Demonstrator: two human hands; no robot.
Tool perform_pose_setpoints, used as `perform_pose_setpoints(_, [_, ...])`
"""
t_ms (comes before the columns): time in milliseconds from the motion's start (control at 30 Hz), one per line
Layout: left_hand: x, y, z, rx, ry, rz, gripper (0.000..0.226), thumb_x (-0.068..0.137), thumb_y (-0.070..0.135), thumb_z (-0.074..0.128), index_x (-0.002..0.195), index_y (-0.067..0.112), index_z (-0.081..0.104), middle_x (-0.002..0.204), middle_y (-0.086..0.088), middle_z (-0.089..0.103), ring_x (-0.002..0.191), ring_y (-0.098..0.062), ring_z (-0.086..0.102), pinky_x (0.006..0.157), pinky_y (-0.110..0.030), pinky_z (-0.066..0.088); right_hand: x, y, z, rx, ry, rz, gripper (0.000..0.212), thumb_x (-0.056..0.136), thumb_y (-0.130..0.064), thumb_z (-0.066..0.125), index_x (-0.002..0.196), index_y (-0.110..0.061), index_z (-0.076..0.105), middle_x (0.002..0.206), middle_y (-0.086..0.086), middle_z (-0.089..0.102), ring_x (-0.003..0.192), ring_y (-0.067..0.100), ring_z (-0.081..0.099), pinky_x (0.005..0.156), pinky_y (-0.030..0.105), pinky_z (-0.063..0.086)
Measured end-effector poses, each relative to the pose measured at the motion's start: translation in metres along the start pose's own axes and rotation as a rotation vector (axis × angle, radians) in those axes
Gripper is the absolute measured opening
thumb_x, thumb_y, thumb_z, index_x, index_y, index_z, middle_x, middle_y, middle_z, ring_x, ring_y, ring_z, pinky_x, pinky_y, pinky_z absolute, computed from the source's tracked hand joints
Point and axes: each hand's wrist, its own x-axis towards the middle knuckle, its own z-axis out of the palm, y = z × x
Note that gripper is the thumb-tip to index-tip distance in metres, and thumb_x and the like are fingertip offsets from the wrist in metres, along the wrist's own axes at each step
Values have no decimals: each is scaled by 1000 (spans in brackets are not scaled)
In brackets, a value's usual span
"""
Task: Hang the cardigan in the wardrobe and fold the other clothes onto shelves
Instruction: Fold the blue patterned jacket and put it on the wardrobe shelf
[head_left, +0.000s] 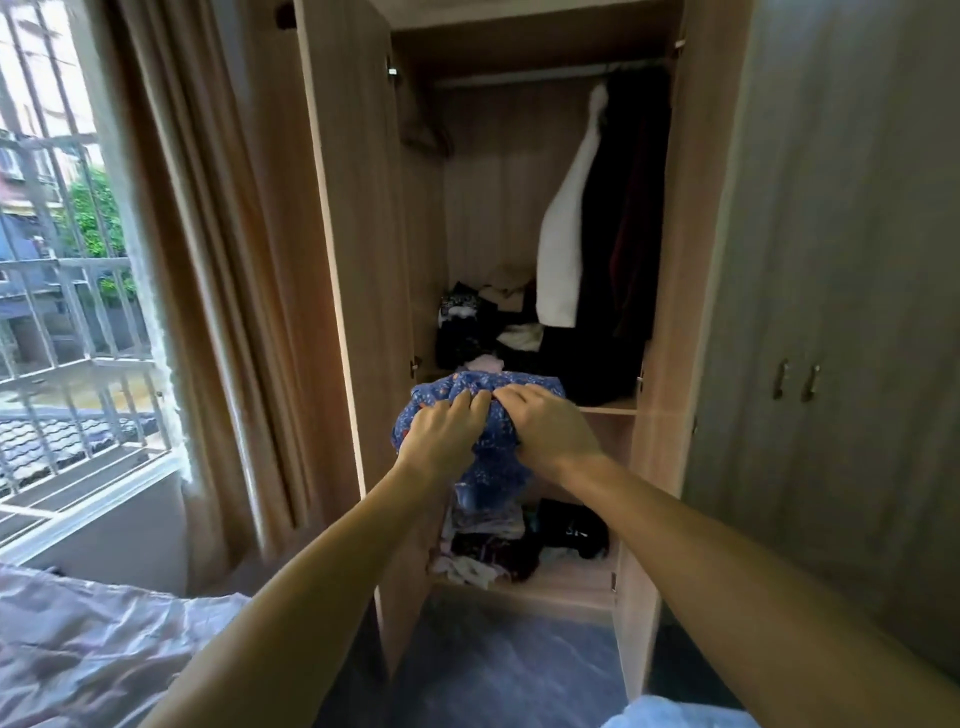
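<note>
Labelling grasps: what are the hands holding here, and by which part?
Left hand and right hand both grip the blue floral garment by its bunched upper part, side by side; the rest hangs below.

A tall wardrobe (353, 208) of light wood stands open in the middle, with a hanging rail (519, 78) near its top and a shelf (608, 410) lower down. At the left, daylight comes through a window (52, 156) with metal bars (62, 265). A beige curtain (218, 260) hangs between the window and the wardrobe. At the right are closed doors (857, 234) with two handles (780, 379). The floor (493, 670) is dark grey. A bed (78, 649) with a pale lilac sheet lies at the lower left.
</note>
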Motion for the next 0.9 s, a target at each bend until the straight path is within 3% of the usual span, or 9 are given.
perform_pose_setpoints(467, [116, -118, 91, -73, 15, 37, 65, 75, 4, 59, 137, 8, 37, 118, -11, 57, 98, -34, 62, 70, -42, 50, 148, 16, 81, -114, -71, 71, 66, 79, -7, 65, 140, -11, 38, 141, 5, 47, 131, 23, 42, 97, 38, 44])
perform_pose_setpoints(900, [292, -133, 204, -7, -60, -5, 68, 82, 6, 53, 144, 9, 25, 130, -11, 51, 107, -33, 58, 75, -41, 47, 267, 165, 194, -82, -93, 59, 65, 85, -11, 60, 144, -14, 33, 146, 4, 42, 135, 23, 38, 100, 37, 41])
